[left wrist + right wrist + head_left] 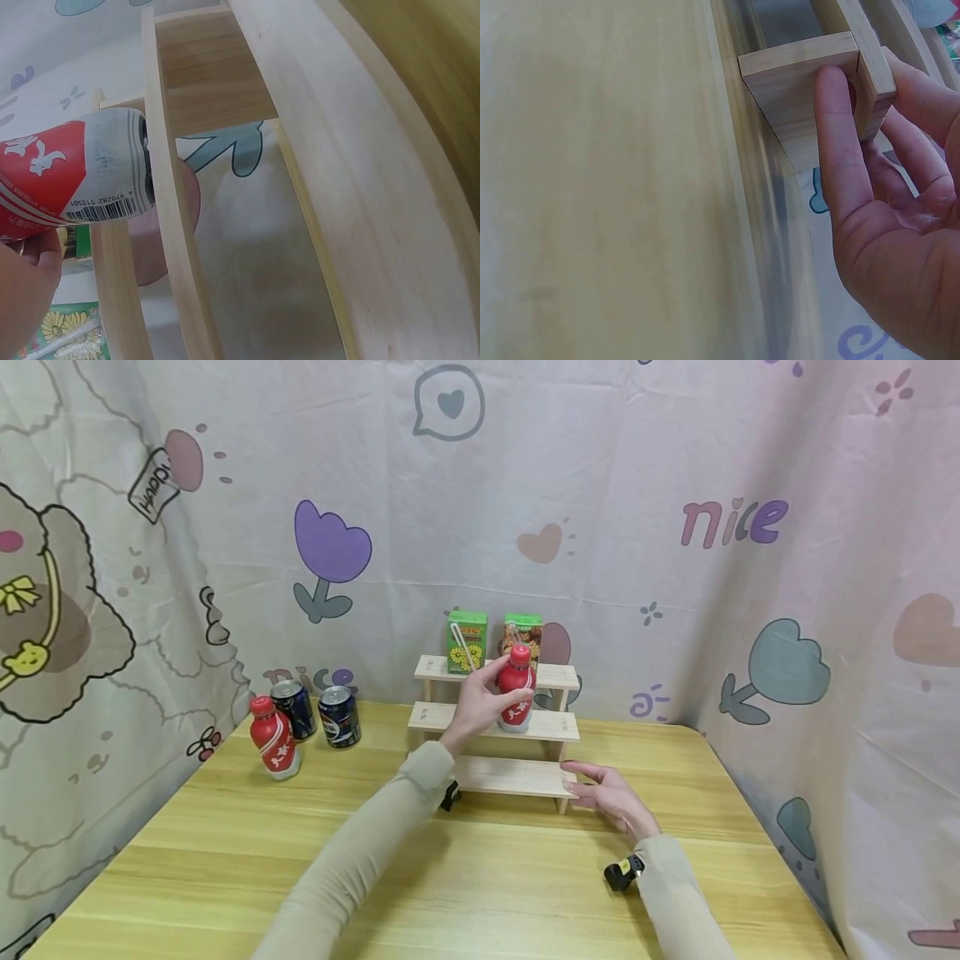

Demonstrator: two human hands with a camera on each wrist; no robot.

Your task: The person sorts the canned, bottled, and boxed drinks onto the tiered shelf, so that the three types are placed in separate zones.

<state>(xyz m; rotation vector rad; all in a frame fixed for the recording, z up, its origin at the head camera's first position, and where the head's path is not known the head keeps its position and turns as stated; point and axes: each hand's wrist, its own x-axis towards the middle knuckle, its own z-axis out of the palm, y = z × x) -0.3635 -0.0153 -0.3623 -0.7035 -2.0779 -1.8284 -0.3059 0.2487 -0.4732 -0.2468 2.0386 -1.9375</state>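
I see the left hand (pixel 480 702) pinching a red bottle (pixel 518 678) upright at the right of the wooden shelf's (pixel 510 775) middle step; whether its base touches, I can't tell. It blocks part of one green box (pixel 532 632). The right hand (pixel 611 795) grips the bottom step's right end. I count two green boxes, two red bottles, two dark cans (pixel 340 717), one three-step shelf.

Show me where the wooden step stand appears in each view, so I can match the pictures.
Head: the wooden step stand is just below the centre.
Left wrist: it fills the centre and much of the right, beside the held red bottle.
Right wrist: part of it, upper right, touched by the right hand.
Shared landmark: the pale printed curtain behind it.
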